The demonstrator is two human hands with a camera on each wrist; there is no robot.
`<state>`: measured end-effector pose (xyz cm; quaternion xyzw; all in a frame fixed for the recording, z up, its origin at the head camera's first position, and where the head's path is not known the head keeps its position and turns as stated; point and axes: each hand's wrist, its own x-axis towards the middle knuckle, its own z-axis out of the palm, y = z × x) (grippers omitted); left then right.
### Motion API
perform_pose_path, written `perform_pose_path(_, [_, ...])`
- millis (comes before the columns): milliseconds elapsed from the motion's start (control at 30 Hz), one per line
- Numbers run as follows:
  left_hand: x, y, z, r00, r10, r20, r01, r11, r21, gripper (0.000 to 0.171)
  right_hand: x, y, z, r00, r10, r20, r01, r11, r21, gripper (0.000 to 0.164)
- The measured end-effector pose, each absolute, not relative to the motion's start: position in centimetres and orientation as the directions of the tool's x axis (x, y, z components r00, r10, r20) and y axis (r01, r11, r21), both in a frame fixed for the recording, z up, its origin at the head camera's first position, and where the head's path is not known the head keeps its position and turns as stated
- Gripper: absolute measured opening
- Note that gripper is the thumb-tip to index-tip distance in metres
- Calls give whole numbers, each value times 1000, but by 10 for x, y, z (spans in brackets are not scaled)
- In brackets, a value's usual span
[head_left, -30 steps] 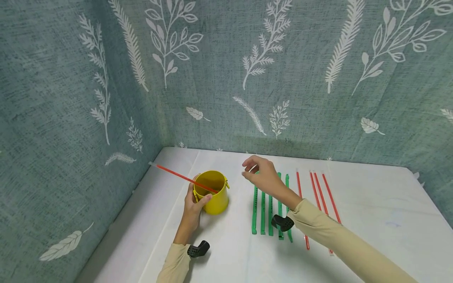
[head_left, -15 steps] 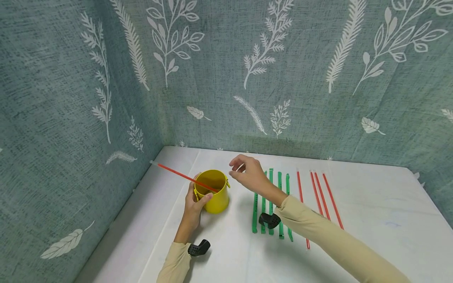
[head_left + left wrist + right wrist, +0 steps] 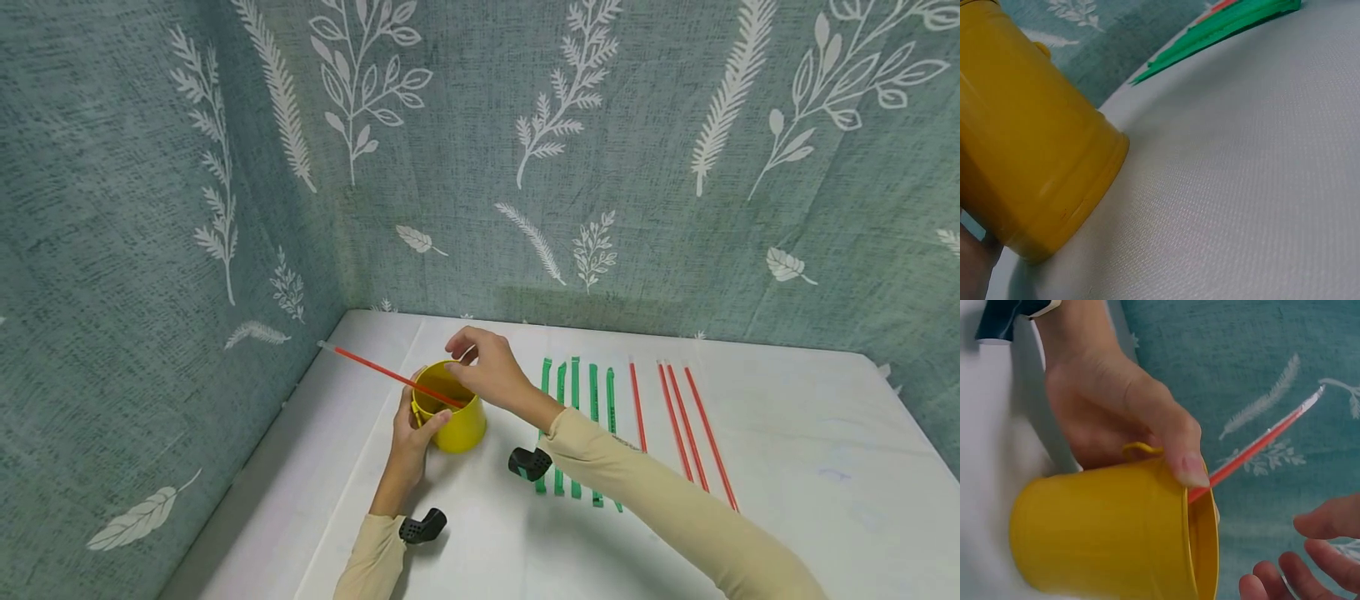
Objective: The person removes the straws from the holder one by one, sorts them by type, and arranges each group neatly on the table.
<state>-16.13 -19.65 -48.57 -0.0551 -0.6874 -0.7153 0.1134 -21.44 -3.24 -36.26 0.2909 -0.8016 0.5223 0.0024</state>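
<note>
A small yellow metal bucket (image 3: 463,435) stands on the white table, and my left hand (image 3: 408,446) grips its near left side, thumb over the rim. One red straw (image 3: 375,367) in a clear sleeve leans in the bucket, its upper end poking out to the far left. My right hand (image 3: 491,371) hovers at the bucket's right rim with bent, loose fingers and nothing between them. In the right wrist view, those fingers (image 3: 1335,519) are apart from both the bucket (image 3: 1104,531) and the straw (image 3: 1254,447).
Right of the bucket lies a row of several slim green wrapped sticks (image 3: 575,417). Beyond them are several red straws (image 3: 678,417), partly covered by the right sleeve (image 3: 645,492). A patterned fabric wall (image 3: 450,275) borders the table at the back and left.
My right hand has moved left from above the green sticks to the bucket's rim, its fingers still loosely bent. The left hand, bucket and leaning straw have stayed put.
</note>
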Motion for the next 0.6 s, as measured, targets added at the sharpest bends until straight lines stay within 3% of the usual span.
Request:
perform_pose_path(400, [-162,-195,-482,-975,-97,199,203,-25,979,59,-215,-71,-367,-807,-513,291,-479,283,-831,21])
perform_pose_path(600, [-160,-195,-483,-977,-85,195,200,-50,979,69,-210,-87,-374,-803,-541,249,-479,337,-811,23])
